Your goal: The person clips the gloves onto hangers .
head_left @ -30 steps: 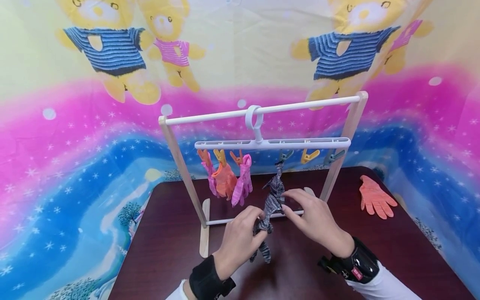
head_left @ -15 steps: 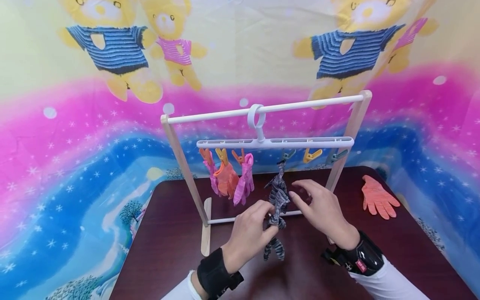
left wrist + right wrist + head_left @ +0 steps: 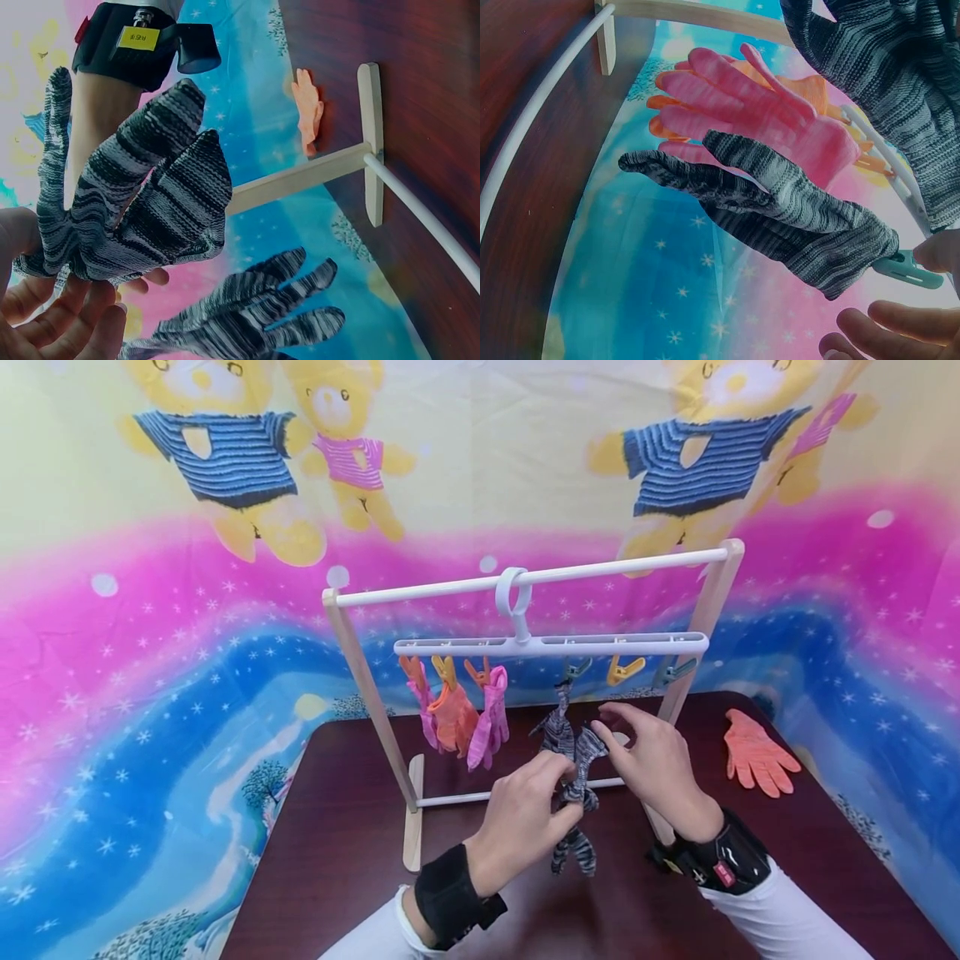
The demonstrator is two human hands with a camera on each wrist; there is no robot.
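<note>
A grey-and-black striped knit glove (image 3: pixel 590 750) is pinched between the thumb and fingers of my left hand (image 3: pixel 525 810). In the left wrist view this held glove (image 3: pixel 154 180) spreads upward from the fingertips. Behind it a matching striped glove (image 3: pixel 557 729) hangs from a teal clothespin (image 3: pixel 577 668), seen closer in the right wrist view as a clothespin (image 3: pixel 907 270) on the glove's end. My right hand (image 3: pixel 660 764) is beside the held glove's upper edge, thumb close to the knit; in the right wrist view thumb and fingers (image 3: pixel 885 330) are apart.
A white hanger (image 3: pixel 615 645) hangs on a wooden-sided rack (image 3: pixel 360 685). Pink and orange gloves (image 3: pixel 453 720) are clipped at its left. A yellow clothespin (image 3: pixel 625 671) and another teal clothespin (image 3: pixel 675 672) hang at the right. An orange glove (image 3: pixel 761 753) lies on the table (image 3: pixel 322 860).
My left hand has moved right with the held glove, whose upper part now stands out beside the hanging one. The right hand has shifted slightly right and up.
</note>
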